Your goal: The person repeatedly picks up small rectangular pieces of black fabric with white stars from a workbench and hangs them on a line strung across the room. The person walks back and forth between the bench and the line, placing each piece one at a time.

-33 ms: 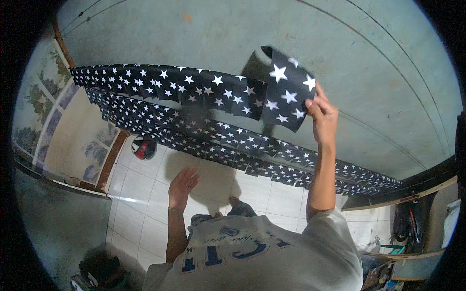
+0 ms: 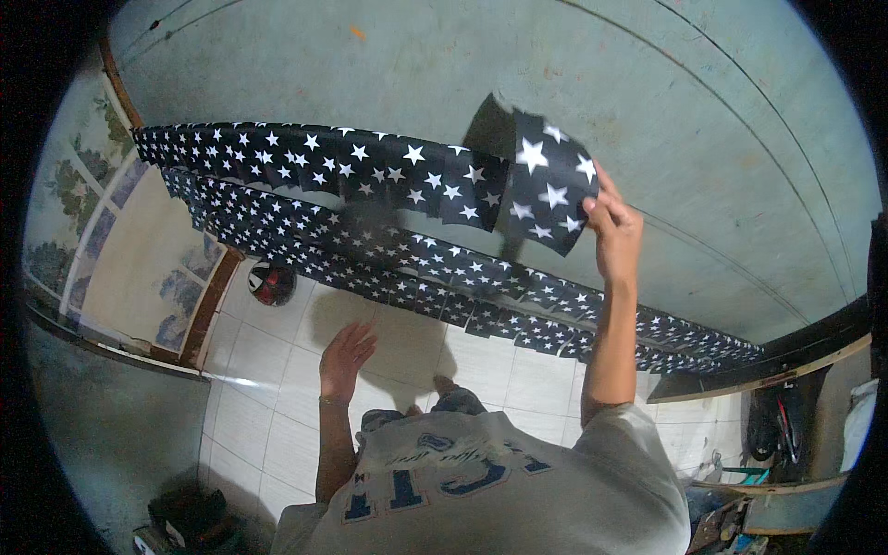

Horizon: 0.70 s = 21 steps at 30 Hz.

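Star-printed black sheet (image 2: 546, 176) is pinched at its right edge between the thumb and fingers of the right hand (image 2: 616, 229), beside the right end of the upper star-patterned row (image 2: 314, 155). Its long axis is held nearly upright, the upper end pointed toward the grey-green wall (image 2: 647, 102). The left hand (image 2: 347, 359) is held loosely open above the tiled floor (image 2: 532, 384). Lower rows (image 2: 435, 268) are stretched along the wall.
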### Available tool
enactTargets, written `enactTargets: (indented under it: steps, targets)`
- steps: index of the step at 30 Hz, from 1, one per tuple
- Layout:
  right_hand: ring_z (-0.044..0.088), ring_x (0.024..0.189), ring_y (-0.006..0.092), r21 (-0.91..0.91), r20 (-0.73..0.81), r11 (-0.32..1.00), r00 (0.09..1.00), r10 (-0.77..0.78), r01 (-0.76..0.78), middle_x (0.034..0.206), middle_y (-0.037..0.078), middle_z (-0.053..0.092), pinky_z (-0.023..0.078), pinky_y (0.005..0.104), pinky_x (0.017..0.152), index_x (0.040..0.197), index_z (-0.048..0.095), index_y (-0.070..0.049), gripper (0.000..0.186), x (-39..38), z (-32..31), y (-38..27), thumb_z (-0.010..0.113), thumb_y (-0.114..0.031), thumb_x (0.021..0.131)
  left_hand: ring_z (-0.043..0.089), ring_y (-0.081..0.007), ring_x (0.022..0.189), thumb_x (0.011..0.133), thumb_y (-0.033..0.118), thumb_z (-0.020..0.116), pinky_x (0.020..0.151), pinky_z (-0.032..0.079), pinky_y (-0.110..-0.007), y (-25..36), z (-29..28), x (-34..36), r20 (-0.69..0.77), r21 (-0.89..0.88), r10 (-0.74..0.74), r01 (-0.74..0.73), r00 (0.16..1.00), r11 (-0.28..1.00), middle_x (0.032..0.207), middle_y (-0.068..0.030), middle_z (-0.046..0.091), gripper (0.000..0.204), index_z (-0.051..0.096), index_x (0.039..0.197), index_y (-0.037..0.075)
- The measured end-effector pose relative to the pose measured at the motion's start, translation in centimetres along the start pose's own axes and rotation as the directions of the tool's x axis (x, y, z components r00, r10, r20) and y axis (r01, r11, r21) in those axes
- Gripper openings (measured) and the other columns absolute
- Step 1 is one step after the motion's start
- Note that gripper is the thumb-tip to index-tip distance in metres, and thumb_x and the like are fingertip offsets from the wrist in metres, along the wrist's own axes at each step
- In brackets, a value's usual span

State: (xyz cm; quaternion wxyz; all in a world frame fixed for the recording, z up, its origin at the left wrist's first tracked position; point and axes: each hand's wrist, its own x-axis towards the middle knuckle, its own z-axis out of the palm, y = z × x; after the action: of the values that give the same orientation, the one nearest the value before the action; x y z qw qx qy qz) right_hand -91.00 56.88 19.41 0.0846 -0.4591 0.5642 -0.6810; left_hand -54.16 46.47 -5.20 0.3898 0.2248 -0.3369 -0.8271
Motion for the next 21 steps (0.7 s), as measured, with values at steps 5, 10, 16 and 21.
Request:
enactTargets:
  steps: [5,10,16,21]
  targets:
    - [0.055,0.083,0.0103,0.003,-0.086,0.990,0.986,0.142,-0.142,0.107,0.010,0.061,0.044,0.0229,0.072,0.091,0.066,0.004,0.017,-3.0,-1.7,4.0,0.062,-0.007,0.080,0.052,-0.0285,0.108,0.092,0.031,0.038,0.093,0.040,-0.039,-2.2,-2.5,-0.3,-0.088,-0.072,-0.042,0.035,0.995,0.997,0.124,-0.0177,0.048,0.043,0.042,0.124,0.002]
    - [0.052,0.070,0.0082,0.127,-0.130,0.979,0.976,0.174,-0.158,0.080,0.002,0.061,0.039,0.0214,0.060,0.093,0.064,0.003,0.018,-1.1,-2.4,4.4,0.062,-0.009,0.081,0.051,-0.0285,0.109,0.092,0.031,0.035,0.093,0.040,-0.039,-3.2,-3.9,-0.2,-0.087,-0.044,-0.126,0.123,0.988,0.992,0.126,-0.0165,0.047,0.042,0.044,0.122,0.004]
    - [0.051,0.063,0.0083,0.186,0.037,0.974,0.991,0.128,-0.133,0.075,-0.001,0.059,0.040,0.0221,0.058,0.088,0.062,-0.001,0.013,6.3,-2.4,-0.2,0.061,-0.012,0.082,0.054,-0.0271,0.104,0.091,0.032,0.039,0.089,0.043,-0.036,-2.9,-3.6,0.1,-0.086,-0.042,-0.101,0.097,0.991,0.994,0.121,-0.0172,0.051,0.042,0.044,0.120,0.002]
    - [0.052,0.067,0.0096,0.295,0.068,0.944,0.989,0.132,-0.146,0.081,0.001,0.059,0.041,0.0222,0.060,0.088,0.059,-0.005,0.010,12.5,-3.9,-4.5,0.057,-0.012,0.083,0.053,-0.0281,0.106,0.091,0.033,0.037,0.090,0.042,-0.037,-3.0,-3.3,-0.2,-0.057,-0.006,-0.071,0.071,0.996,0.997,0.121,-0.0167,0.051,0.043,0.044,0.121,0.003]
